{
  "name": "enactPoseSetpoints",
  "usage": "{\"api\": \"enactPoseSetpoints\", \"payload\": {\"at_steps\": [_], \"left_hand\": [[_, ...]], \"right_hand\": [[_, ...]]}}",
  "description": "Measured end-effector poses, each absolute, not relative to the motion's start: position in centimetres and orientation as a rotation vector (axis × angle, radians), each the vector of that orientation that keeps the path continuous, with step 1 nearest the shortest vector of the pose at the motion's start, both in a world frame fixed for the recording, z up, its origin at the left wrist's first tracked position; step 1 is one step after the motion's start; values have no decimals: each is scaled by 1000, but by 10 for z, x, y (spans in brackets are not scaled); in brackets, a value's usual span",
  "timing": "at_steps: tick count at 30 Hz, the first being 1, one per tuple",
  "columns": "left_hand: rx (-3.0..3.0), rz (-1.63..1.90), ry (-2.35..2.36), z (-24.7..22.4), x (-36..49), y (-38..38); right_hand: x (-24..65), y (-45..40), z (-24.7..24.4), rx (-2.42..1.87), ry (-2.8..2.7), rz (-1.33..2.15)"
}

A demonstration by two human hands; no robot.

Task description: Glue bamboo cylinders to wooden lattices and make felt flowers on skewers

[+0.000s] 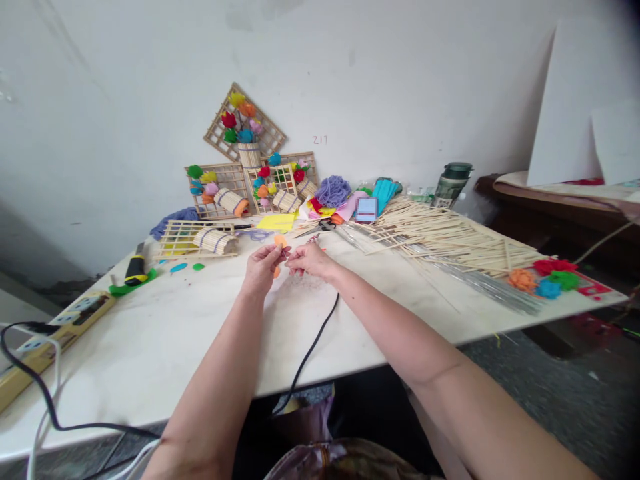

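Note:
Over the middle of the table, my two hands are close together with their fingertips nearly meeting. My left hand (263, 268) pinches an orange paper petal (281, 241) that stands up above the thumb. My right hand (311, 259) is closed at the fingertips, beside the left one; what it grips is too small to make out. Another orange piece (277, 272) shows below my left fingers. Just behind my right hand, a small patterned object (313, 238) is mostly hidden. Scissors (326, 226) lie farther back, near a yellow paper sheet (277, 221).
Stick lattices with colourful paper flowers (240, 120) lean on the wall. Many thin wooden sticks (450, 233) and grey wires (493, 288) cover the right side. A black cord (316, 343) crosses the front edge. A utility knife (135, 268) and power strip (75, 327) lie left.

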State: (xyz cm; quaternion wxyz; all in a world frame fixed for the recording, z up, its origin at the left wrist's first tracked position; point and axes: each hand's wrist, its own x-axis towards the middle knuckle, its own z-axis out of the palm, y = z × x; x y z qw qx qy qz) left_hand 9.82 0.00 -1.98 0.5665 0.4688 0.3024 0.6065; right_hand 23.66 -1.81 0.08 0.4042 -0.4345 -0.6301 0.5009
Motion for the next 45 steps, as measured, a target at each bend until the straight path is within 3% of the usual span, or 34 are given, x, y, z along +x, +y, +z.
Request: {"api": "enactPoseSetpoints", "payload": {"at_steps": [12, 18, 27, 45], "left_hand": [[1101, 1458, 761, -20, 92, 6], [1165, 1289, 754, -20, 95, 0], [1280, 1102, 718, -21, 94, -3], [1336, 942, 714, -25, 94, -3]], "right_hand": [[246, -10, -4, -1156, -1669, 1221], [248, -6, -1, -1162, -1499, 1130], [254, 2, -6, -966, -1244, 1273], [255, 5, -6, -905, -1248, 1240]]}}
